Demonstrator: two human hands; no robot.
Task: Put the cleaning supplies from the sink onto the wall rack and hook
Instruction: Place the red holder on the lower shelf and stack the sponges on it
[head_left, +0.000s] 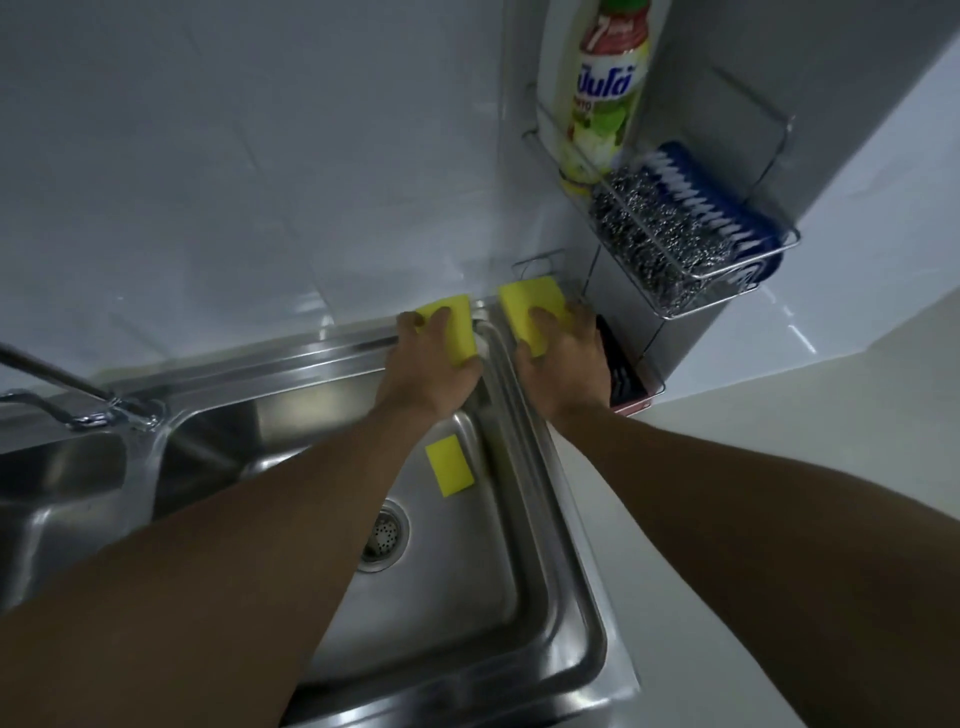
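Observation:
My left hand (434, 364) grips a yellow sponge (453, 325) above the sink's back right corner. A second yellow sponge (530, 306) is held in my right hand (563, 364), close to the lower wire basket (540, 260) of the wall rack. Another yellow sponge (450, 465) lies flat in the steel sink basin (467, 597), near the drain (382, 535). The upper rack basket (727, 280) holds a steel wool scourer (654, 234) and a blue brush (711, 197). A dish soap bottle (608, 88) stands in the rack above them.
A tap (83, 400) sits at the left between the two basins. White tiled wall is behind the sink. A white counter (727, 415) lies to the right. A dark item in a pink holder (623, 379) sits under my right hand.

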